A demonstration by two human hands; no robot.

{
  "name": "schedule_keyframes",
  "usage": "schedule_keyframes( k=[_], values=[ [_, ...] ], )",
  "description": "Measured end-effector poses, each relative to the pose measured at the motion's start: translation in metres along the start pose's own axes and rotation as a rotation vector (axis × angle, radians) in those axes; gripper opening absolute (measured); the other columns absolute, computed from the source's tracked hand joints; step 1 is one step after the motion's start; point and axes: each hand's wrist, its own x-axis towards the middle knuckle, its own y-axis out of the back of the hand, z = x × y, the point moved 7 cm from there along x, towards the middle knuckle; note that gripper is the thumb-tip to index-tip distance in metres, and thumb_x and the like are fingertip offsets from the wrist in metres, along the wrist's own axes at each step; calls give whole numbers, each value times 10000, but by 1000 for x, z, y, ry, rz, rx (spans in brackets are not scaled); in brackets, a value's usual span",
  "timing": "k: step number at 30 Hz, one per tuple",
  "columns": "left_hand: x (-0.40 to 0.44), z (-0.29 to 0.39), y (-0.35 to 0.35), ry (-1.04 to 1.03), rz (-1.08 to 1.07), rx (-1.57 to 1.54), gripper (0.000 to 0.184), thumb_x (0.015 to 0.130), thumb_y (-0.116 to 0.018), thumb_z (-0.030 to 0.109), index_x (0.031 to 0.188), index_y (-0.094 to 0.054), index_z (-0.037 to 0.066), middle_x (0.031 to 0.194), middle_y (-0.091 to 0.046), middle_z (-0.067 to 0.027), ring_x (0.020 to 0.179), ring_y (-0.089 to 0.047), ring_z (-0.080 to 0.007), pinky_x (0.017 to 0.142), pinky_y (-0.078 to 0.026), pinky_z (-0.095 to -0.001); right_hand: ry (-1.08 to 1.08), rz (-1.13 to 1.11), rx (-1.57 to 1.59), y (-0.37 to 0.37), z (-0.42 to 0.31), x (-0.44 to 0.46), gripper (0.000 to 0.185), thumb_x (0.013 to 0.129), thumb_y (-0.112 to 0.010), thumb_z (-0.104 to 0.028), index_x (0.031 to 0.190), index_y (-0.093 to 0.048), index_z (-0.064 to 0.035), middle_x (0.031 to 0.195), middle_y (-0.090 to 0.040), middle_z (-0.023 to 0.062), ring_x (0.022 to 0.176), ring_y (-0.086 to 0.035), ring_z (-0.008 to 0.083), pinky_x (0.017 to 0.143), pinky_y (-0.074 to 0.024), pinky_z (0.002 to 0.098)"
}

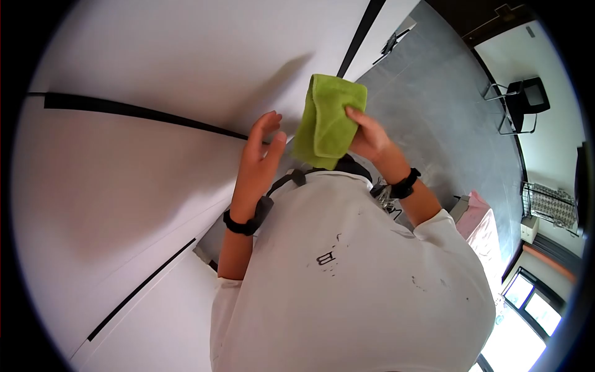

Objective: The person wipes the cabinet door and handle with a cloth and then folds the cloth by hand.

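Note:
A folded green cloth [334,118] hangs from my right hand [370,137], pinched at its right edge between thumb and fingers. My left hand [262,152] is raised to the left of the cloth, apart from it. Its thumb and fingers are spread with nothing between them. Close beside the left hand stands a white cabinet front [142,161] with a dark strip handle [142,113]. The fingers of the right hand behind the cloth are partly hidden.
Grey floor [421,93] stretches ahead and to the right. A black chair [525,102] stands by the far wall. Nearer on the right is a table or box with a pink cover [477,217]. A window [533,304] shows at the lower right.

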Motion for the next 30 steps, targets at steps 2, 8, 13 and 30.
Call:
schedule_keyframes(
  k=[2,8,13,30],
  values=[
    [4,-9,-6,132,-35,-138,505,948,-537,287,1369,-403,43,1333,-516,-112,1193,-514,-208,922,-406,-322,23,-194,1,-1,6,-3,503,880,-600,-236,1313,-464,-19,1271,-555,140,1181,-526,296,1003,-418,413],
    [14,-33,-30,421,-241,-473,685,889,-567,482,1396,-376,63,1303,-526,-105,1202,-494,-196,942,-361,-329,-117,-315,-38,40,39,41,388,918,-558,-214,1262,-512,-40,1196,-599,128,1049,-603,251,887,-505,389],
    [3,-64,-22,498,-195,-223,714,856,-605,500,1385,-390,72,1242,-543,-71,1142,-513,-183,944,-360,-351,-46,-3,-153,40,41,53,292,952,-534,-213,1176,-545,-25,1071,-645,99,870,-658,206,728,-560,311],
    [10,-136,-56,558,-291,-972,393,973,-488,293,1237,-524,5,1187,-603,-109,1069,-602,-207,938,-482,-401,61,336,-1581,28,-16,39,255,864,-612,-193,1022,-524,-15,796,-651,167,696,-629,235,620,-486,356]
  ],
)
